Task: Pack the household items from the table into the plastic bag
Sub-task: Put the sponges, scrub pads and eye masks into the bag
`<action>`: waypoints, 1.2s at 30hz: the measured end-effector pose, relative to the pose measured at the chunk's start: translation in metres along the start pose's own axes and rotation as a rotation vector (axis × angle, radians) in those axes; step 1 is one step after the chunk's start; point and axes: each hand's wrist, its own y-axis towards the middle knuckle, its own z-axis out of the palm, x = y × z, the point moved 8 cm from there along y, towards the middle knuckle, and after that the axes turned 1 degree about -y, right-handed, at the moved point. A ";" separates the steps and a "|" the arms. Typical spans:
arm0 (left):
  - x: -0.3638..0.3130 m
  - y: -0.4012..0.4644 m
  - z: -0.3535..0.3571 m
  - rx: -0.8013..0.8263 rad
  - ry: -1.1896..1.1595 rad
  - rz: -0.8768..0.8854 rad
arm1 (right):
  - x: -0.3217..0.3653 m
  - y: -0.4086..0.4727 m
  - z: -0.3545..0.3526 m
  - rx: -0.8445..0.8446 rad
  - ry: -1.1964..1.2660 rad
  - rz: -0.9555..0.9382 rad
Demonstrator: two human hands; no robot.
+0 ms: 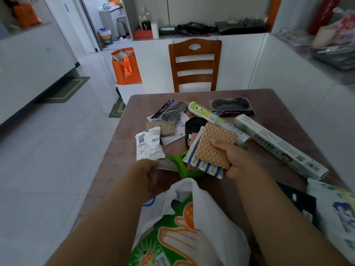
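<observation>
White tiled floor (57,160), wooden chair (195,64)

Lighting is soft, even and cool, brightest through the doorway (107,18) at the far left. Shadows on the table (272,104) are faint; no hard glare. Wide-angle distortion bends the frame edges. Right-hand shelf clutter (334,41) and upper-left corner are smeared; the centre is reasonably sharp.

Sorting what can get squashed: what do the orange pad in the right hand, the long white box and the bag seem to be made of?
Orange pad: looks like a soft woven scouring cloth, bumpy with a slight glint.
Long white box: seems to be printed cardboard, with crisp edges and a matte face.
Plastic bag: thin white film, crumpled and faintly translucent.
</observation>
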 end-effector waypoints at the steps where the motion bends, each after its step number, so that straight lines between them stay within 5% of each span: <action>1: -0.003 -0.008 -0.004 0.005 -0.018 0.010 | 0.002 -0.006 0.003 0.028 0.027 0.016; 11: -0.008 -0.125 -0.013 0.249 0.018 0.258 | -0.013 -0.085 0.060 0.288 0.167 0.076; 14: 0.008 -0.143 -0.027 0.193 0.050 0.308 | -0.024 -0.103 0.059 0.317 0.145 0.057; 16: 0.014 -0.150 -0.055 0.000 0.329 0.430 | -0.029 -0.113 0.049 0.305 0.070 0.033; 20: 0.042 -0.156 -0.079 -0.352 1.436 0.668 | -0.063 -0.137 0.033 0.308 -0.149 0.125; 22: 0.054 -0.150 -0.087 -0.448 1.581 0.654 | -0.087 -0.150 0.035 0.349 -0.245 0.209; 25: 0.040 -0.153 -0.101 -0.536 1.398 0.727 | -0.114 -0.158 0.036 0.350 -0.328 0.265; 32: 0.008 -0.173 -0.115 -0.438 0.948 0.908 | -0.152 -0.130 0.070 0.171 -0.176 0.220; 34: 0.006 -0.173 -0.116 -0.409 0.860 0.913 | -0.157 -0.125 0.081 0.121 -0.450 0.155; 36: 0.008 -0.169 -0.119 -0.358 0.781 0.905 | -0.142 -0.134 0.079 0.059 -1.002 0.018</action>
